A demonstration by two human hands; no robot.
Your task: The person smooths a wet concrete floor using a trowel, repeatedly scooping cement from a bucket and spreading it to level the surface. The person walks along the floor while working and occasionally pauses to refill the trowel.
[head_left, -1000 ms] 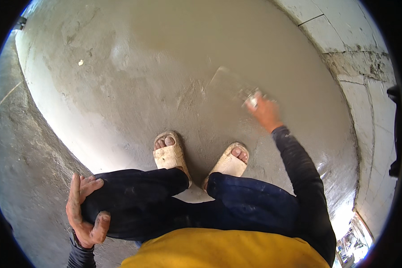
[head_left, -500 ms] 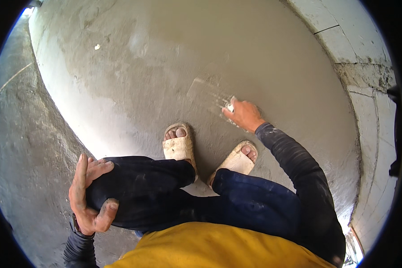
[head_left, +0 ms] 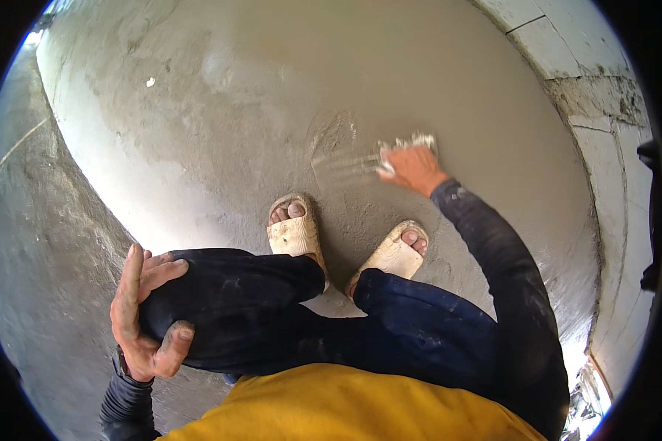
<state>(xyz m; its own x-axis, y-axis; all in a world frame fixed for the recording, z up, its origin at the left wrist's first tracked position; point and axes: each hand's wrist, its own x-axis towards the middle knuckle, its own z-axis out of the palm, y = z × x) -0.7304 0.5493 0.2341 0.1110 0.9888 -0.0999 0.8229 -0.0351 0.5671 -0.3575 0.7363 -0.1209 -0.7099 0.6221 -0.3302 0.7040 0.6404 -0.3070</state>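
One right grip [head_left: 413,167] clasping one trowel [head_left: 354,166], one left grip [head_left: 134,331] spread on one knee [head_left: 165,305], two sandals [head_left: 294,237]

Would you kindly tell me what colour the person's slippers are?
The slippers are cream with brownish stains, best seen in the head view.

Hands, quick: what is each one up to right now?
Left hand: open, fingers spread, resting on the left knee and holding nothing visible.
Right hand: closed, holding a flat trowel, blurred, on the grey floor.
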